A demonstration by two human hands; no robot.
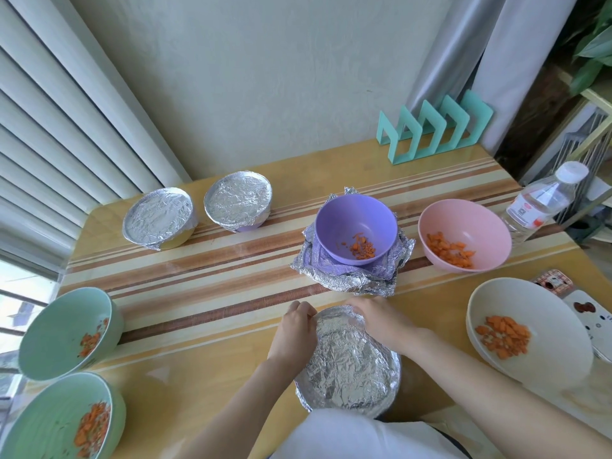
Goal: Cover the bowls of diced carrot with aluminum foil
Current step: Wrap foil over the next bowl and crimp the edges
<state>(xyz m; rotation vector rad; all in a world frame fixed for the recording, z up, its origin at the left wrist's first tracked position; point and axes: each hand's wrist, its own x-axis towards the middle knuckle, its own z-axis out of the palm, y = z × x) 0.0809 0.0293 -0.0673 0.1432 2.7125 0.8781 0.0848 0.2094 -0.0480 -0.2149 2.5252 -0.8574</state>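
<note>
A foil-covered bowl (pixel 349 362) stands at the table's near edge. My left hand (pixel 293 327) holds the foil at the bowl's far left rim, fingers curled over it. My right hand (pixel 381 318) presses the foil down on the far right rim. Two foil-covered bowls (pixel 159 218) (pixel 237 202) stand at the back left. A purple bowl (pixel 356 228) with diced carrot sits on a crumpled foil sheet (pixel 351 279). Open bowls with carrot: pink (pixel 463 240), cream (pixel 526 332), and two green ones (pixel 66 332) (pixel 63 422).
A water bottle (pixel 543 202) lies at the table's right edge. A teal rack (pixel 433 130) stands at the back by the wall. A patterned item (pixel 583 306) lies behind the cream bowl. Window blinds run along the left.
</note>
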